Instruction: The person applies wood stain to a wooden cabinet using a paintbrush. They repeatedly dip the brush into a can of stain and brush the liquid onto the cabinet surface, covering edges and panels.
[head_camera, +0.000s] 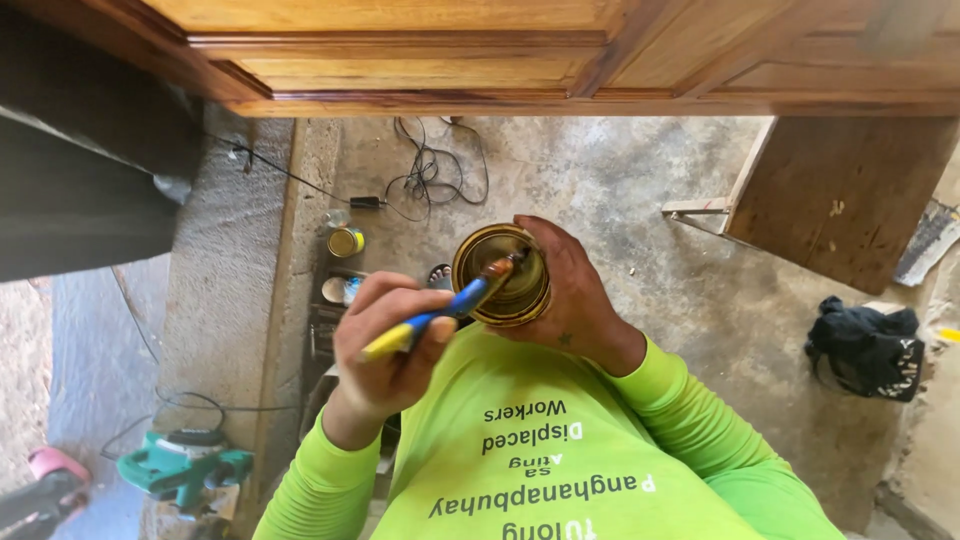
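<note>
A person's right hand (570, 290) grips an open tin (500, 275). At eight o'clock of it, the left hand's (390, 340) fingers clasp a blue-and-yellow brush (440, 315), bristles dipped inside. This looks like loading; lifting out calls for wiping excess on the rim.

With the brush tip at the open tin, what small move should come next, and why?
Probably dip the brush deeper into the tin: the left hand holds its blue-yellow handle slanted, bristles only at the rim, while the right hand steadies the tin.

Brush (440, 315) tip hidden inside the tin (500, 275).
</note>
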